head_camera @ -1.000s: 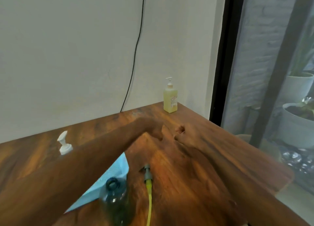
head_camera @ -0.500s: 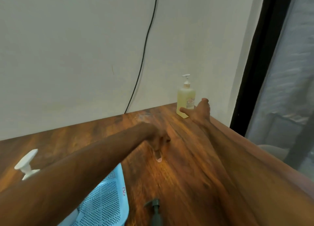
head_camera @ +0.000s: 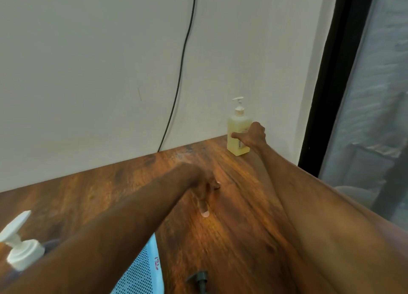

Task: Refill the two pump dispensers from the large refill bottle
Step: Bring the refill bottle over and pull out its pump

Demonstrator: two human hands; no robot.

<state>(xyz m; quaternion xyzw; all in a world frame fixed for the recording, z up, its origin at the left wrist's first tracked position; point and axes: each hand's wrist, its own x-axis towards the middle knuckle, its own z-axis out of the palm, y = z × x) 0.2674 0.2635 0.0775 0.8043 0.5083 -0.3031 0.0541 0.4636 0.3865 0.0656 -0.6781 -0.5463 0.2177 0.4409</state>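
Far to the left of the yellow dispenser, at the near-left edge of the wooden bench [head_camera: 231,238], stands a white plastic pump head [head_camera: 18,245]; you cannot tell what bottle is under it. Between it and the yellow dispenser, nearer you, lie a pale blue perforated plastic basket [head_camera: 141,271] and a dark grey pump nozzle [head_camera: 199,281]. The large refill bottle is not in view.

Your left hand [head_camera: 204,187] rests flat on the bench, released and holding nothing, well short of the yellow dispenser; use it as a brace while you lean.

The square translucent pump dispenser of yellow liquid [head_camera: 237,130] stands upright in the far corner by the white wall [head_camera: 88,73]. Your right hand [head_camera: 252,136] is wrapping its lower right side, thumb across the front; whether the grasp is fully closed cannot be told. Grip low on the body, not the pump. Lift it straight before drawing it towards you, since it looks nearly full and heavy.
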